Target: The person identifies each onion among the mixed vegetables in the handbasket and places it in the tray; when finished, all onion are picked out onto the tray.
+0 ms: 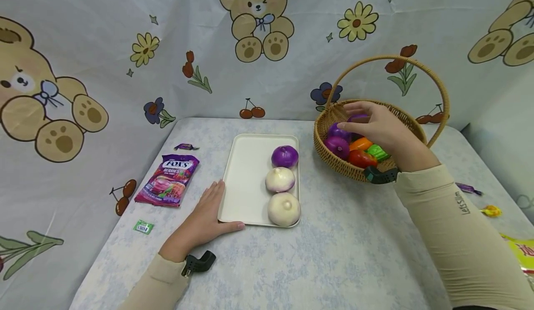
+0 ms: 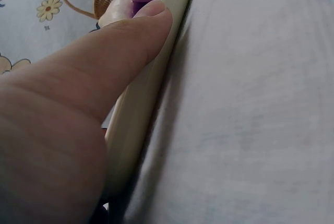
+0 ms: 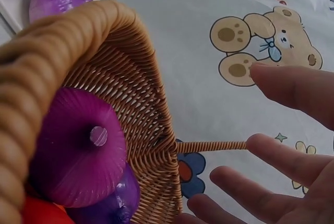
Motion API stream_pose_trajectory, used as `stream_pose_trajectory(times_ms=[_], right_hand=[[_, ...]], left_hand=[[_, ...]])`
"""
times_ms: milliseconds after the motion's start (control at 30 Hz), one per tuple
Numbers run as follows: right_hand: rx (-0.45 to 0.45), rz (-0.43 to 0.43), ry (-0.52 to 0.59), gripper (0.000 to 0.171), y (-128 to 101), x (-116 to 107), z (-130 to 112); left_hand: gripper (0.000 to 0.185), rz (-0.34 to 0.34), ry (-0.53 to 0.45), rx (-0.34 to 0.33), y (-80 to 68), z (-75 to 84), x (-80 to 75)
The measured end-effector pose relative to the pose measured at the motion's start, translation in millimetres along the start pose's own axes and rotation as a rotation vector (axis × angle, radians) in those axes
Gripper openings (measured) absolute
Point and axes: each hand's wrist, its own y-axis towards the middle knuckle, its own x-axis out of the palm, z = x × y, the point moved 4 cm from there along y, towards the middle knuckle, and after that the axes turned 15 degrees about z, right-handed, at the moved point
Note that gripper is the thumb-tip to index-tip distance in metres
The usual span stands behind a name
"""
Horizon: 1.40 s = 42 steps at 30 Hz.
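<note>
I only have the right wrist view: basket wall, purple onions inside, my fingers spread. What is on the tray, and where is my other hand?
Observer: The tray holds three onions in a row along its right side: one purple onion at the far end, then two white onions.
Operator: And the left hand?
Observer: The left hand lies flat on the table, thumb along the tray's near edge.
Operator: Is my right hand holding anything?
Observer: Not visibly; the right hand hovers, fingers spread, over the basket.
</note>
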Motion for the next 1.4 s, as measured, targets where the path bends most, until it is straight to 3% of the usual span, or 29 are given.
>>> stream_pose_trajectory(times_ms=[433, 1000, 1400], right_hand=[[0.03, -0.068, 0.015, 0.079, 1.0, 11.2, 12.0], [-0.005, -0.15, 0.064, 0.069, -1.0, 29.5, 31.1], [-0.046, -0.174, -0.046, 0.07, 2.9, 36.8, 34.5]], left_hand=[[0.137, -0.002, -0.004, 0.0, -0.7, 1.5, -1.0], [0.138, -0.005, 0.002, 0.005, 0.7, 0.6, -0.5], [0.14, -0.007, 0.013, -0.006, 0.4, -0.1, 0.0]])
